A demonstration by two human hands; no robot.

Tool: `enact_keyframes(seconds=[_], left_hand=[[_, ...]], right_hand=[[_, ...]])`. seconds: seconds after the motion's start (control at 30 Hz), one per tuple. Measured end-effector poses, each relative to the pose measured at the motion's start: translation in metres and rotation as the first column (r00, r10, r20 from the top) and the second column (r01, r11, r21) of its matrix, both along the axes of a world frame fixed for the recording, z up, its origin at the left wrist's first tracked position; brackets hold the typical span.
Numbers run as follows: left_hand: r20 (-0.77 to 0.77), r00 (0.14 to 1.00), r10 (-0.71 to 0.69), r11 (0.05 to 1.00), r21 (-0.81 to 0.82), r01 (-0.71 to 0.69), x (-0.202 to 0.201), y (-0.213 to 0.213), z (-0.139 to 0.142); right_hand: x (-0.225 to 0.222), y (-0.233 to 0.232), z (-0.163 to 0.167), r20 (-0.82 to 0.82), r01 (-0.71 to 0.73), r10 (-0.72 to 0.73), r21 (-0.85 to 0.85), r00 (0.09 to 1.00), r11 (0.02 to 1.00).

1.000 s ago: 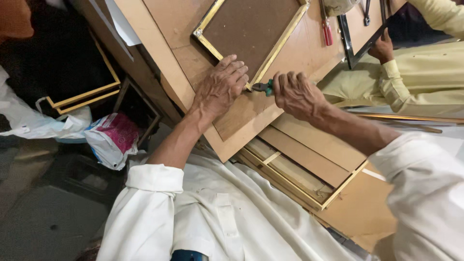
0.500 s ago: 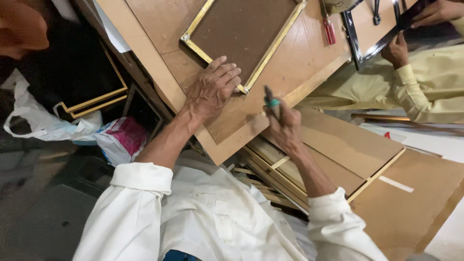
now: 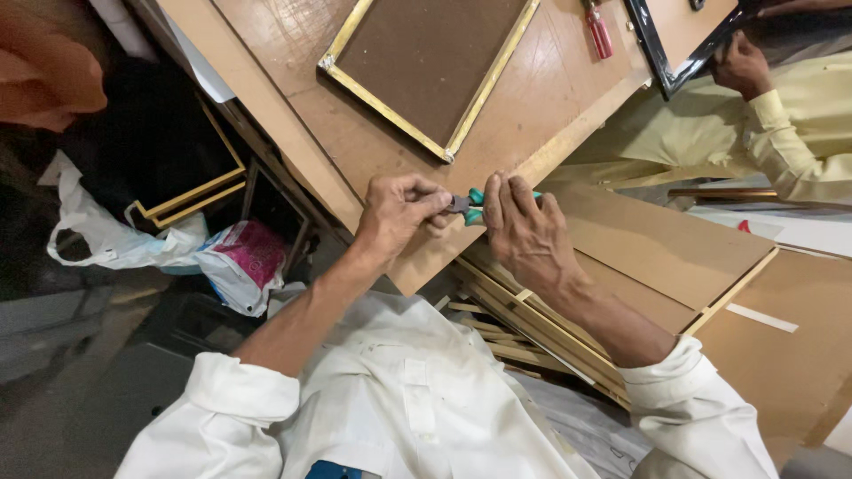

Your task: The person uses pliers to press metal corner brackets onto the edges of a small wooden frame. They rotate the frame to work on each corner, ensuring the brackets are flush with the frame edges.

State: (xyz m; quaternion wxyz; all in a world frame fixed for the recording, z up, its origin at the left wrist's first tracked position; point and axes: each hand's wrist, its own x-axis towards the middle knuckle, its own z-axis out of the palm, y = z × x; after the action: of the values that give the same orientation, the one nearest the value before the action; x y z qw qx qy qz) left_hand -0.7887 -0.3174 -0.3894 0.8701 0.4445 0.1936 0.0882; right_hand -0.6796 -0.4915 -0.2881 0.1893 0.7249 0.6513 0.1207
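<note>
Left fingers (image 3: 426,197): curled and pressed together, thumb against forefinger, pinching at the metal nose of the pliers (image 3: 468,206); whether something small sits in that nose, cannot tell.
Right fingers (image 3: 510,197): laid close together, draped over the green handles, closed round them, seemingly to squeeze.
Pliers: between both hands, at the near edge of the surface (image 3: 568,98), nose toward 9 o'clock, handles mostly hidden under the right hand (image 3: 528,235).
Left hand (image 3: 399,213): resting on the board edge, likely steadying the work at the tool's tip.
Gold frame (image 3: 426,71): face down at 12 o'clock from the hands, brown backing up, flat and near, probably kept within reach.
Stacked boards and strips (image 3: 568,328): under the right forearm, toward 5 o'clock.
Red tool (image 3: 600,31): at 1 o'clock, far edge.
Black frame (image 3: 661,58): at 2 o'clock, held by another person's hand (image 3: 741,62).
Plastic bags (image 3: 177,248): on the floor at 9 o'clock.
</note>
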Motion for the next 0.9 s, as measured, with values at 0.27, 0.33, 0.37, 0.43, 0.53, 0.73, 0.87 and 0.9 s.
enact_keyframes(seconds=[0.27, 0.33, 0.37, 0.43, 0.53, 0.73, 0.87, 0.9], left_hand=[[-0.05, 0.998, -0.023, 0.214, 0.975, 0.054, -0.038, 0.007, 0.016], [0.036, 0.999, -0.001, 0.083, 0.996, -0.036, -0.029, 0.011, 0.025], [0.092, 0.996, 0.002, 0.007, 0.996, -0.092, -0.018, 0.015, 0.027], [0.17, 0.985, 0.003, -0.176, 0.97, -0.167, 0.009, 0.036, 0.021], [0.199, 0.979, -0.039, -0.25, 0.947, -0.203, 0.039, 0.057, 0.001], [0.156, 0.982, -0.102, -0.118, 0.979, -0.168, 0.041, 0.064, -0.027], [0.129, 0.988, -0.08, -0.188, 0.972, -0.142, 0.04, 0.065, -0.03], [0.129, 0.988, -0.091, -0.183, 0.973, -0.144, 0.04, 0.066, -0.03]], right_hand=[[0.03, 0.008, 0.008, 0.09, 0.124, -0.109, -0.187, 0.99, 0.974], [0.042, 0.017, 0.008, 0.178, 0.071, -0.037, -0.19, 0.983, 0.979], [0.047, 0.023, 0.007, 0.256, 0.035, 0.019, -0.205, 0.966, 0.978], [0.055, 0.033, 0.006, 0.346, -0.013, 0.095, -0.231, 0.933, 0.973], [0.059, 0.045, 0.007, 0.387, -0.061, 0.162, -0.261, 0.907, 0.963], [0.058, 0.063, 0.017, 0.371, -0.155, 0.277, -0.326, 0.887, 0.933], [0.046, 0.077, 0.02, 0.392, -0.111, 0.288, -0.416, 0.874, 0.903], [0.041, 0.082, 0.02, 0.396, -0.072, 0.266, -0.441, 0.879, 0.894]])
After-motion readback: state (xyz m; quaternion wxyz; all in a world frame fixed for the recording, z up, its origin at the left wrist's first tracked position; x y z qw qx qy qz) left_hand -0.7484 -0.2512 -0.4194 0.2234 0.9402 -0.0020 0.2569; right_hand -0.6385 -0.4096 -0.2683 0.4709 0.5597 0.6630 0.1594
